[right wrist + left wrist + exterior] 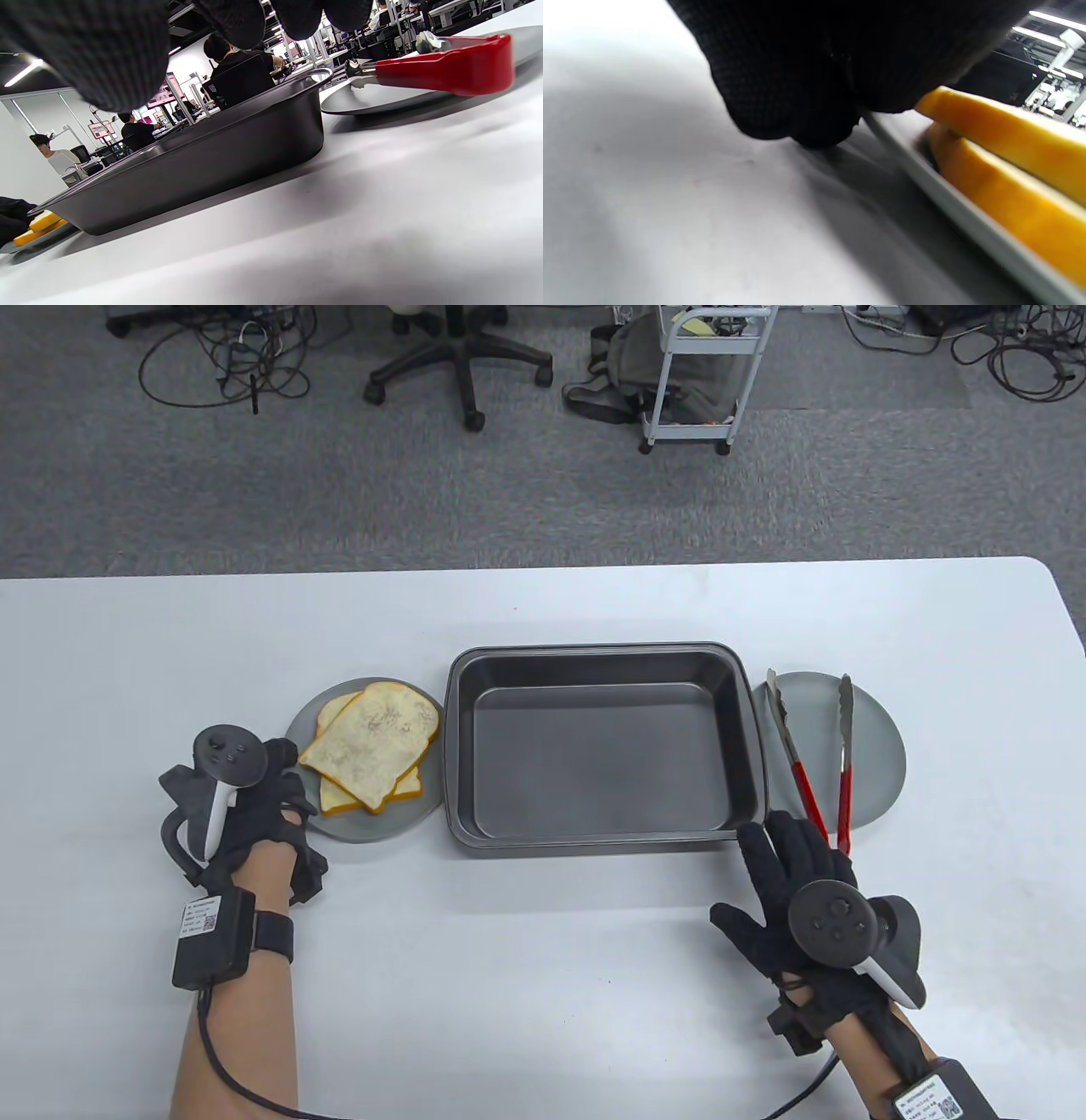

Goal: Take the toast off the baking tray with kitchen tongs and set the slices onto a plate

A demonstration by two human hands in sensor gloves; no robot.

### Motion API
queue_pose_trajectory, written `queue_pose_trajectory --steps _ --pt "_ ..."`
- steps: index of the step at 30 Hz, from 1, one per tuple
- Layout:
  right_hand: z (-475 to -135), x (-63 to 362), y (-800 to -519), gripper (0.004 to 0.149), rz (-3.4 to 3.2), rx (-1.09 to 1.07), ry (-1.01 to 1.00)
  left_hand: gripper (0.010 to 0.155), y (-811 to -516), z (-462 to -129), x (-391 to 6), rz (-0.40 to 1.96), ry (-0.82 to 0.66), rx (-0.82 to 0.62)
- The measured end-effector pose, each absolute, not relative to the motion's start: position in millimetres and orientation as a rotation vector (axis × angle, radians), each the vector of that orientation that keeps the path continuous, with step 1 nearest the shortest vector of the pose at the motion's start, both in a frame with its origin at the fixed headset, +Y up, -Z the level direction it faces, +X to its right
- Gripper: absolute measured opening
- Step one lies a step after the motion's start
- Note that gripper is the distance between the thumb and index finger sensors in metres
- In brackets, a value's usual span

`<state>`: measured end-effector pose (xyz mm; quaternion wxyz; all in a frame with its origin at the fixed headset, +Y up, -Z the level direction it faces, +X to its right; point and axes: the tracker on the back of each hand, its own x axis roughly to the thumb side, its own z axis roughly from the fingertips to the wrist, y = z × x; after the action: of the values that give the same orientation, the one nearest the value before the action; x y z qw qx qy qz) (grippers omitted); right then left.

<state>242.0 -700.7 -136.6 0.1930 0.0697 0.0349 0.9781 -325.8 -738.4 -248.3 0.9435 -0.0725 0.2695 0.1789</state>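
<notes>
toast stacked on the left plate, tongs at rest on the right

the toast (373, 746) lies as overlapping slices, pale and speckled on the faces with a golden-orange crust, on a round grey plate (356, 827) at centre left of the table view. in the left wrist view the crust edges show as thick, smooth orange bands above the plate's thin grey rim.

the baking tray (604, 831) sits in the middle of the frame, a dark matte metal rectangle with rounded corners, a rolled lip and sloped walls. just right of it a second grey plate (882, 755) carries the kitchen tongs (814, 755): metal arms with scalloped tips pointing up the frame, red handle grips meeting at the plate's lower edge.

the left hand (246, 814), in a black knit glove, rests at the lower left beside the toast plate's edge, fingers curled loosely and gripping nothing. the right hand (797, 891) lies at the lower right, fingers straight and spread, holding nothing, fingertips close to the red handles. the table (543, 984) is smooth and white.
</notes>
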Motion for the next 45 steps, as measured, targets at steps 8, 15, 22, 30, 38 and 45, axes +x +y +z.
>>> queue_pose_trajectory --steps 8,15,22,30,38,45 --pt "-134 241 -700 0.088 2.743 0.208 0.078 0.054 -714 -219 -321 0.388 0.413 -0.063" --pt "-125 230 -691 0.088 2.788 0.263 0.001 0.055 -683 -165 -298 0.037 0.165 0.055" --pt "-117 218 -688 0.087 2.829 0.324 -0.049 0.063 -675 -116 -281 -0.050 0.043 0.172" --pt "-113 214 -689 0.086 2.881 0.337 -0.076 0.070 -686 -93 -268 -0.109 -0.005 0.245" --pt "-115 212 -697 0.086 2.920 0.316 -0.068 0.078 -700 -92 -262 -0.230 0.022 0.213" --pt "-118 205 -703 0.086 2.979 0.315 -0.061 0.086 -709 -91 -259 -0.227 0.022 0.140"
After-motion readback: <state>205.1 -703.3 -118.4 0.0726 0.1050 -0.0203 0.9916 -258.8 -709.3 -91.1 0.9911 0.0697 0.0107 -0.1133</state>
